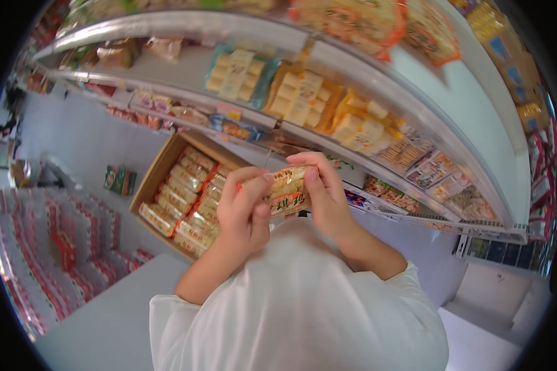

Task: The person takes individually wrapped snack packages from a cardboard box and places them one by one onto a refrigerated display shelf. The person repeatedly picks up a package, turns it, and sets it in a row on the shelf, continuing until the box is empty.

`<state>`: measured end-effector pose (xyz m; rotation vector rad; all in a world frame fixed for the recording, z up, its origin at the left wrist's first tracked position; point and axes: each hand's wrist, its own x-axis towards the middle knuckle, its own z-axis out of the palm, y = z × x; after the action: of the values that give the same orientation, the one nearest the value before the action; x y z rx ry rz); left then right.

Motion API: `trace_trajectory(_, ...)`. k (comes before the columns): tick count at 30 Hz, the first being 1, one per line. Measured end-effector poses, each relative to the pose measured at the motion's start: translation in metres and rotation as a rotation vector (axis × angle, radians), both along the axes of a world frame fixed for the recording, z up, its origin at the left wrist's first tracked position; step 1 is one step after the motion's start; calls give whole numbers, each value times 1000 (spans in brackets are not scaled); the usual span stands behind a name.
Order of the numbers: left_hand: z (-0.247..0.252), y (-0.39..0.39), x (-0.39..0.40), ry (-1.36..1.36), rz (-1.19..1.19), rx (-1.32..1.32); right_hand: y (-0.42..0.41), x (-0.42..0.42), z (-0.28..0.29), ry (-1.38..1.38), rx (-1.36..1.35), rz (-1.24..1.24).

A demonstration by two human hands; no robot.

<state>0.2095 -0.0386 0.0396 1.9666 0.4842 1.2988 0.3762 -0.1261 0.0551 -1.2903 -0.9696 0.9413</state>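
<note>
Between both hands, in front of my chest, is a wrapped snack bar (288,190) in clear film with red and black print. My left hand (243,204) grips its left end with thumb and fingers. At the other end, my right hand (327,190) pinches the wrapper, thumb on the near face. Below and to the left, an open cardboard box (155,167) holds rows of similar wrapped bars (174,197); my left hand and forearm hide part of its right side.
Ahead run store shelves (167,76) with packaged snacks (299,97) and larger bags (352,23). A green package (119,180) lies on the floor (83,125). Stacked red-and-white packs (60,250) stand at left. White boxes (487,301) are at lower right.
</note>
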Motion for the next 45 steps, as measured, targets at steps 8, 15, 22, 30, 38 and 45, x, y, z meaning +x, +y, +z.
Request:
trace_trajectory(8, 27, 6, 73, -175, -118, 100, -25, 60, 34, -366, 295, -123)
trace_trajectory(15, 67, 12, 105, -210, -201, 400, -37, 110, 137, -1153, 369, 103)
trace_trajectory(22, 70, 21, 119, -310, 137, 583, -11, 183, 225, -1651, 551, -245)
trace_trajectory(30, 56, 12, 105, -175, 62, 439, 43, 266, 198, -1763, 486, -223)
trace_trajectory(38, 44, 9, 83, -49, 131, 379, 57, 261, 180, -2014, 475, -253)
trace_trajectory(45, 32, 10, 53, -27, 150, 304, 47, 254, 190, -2042, 300, -211)
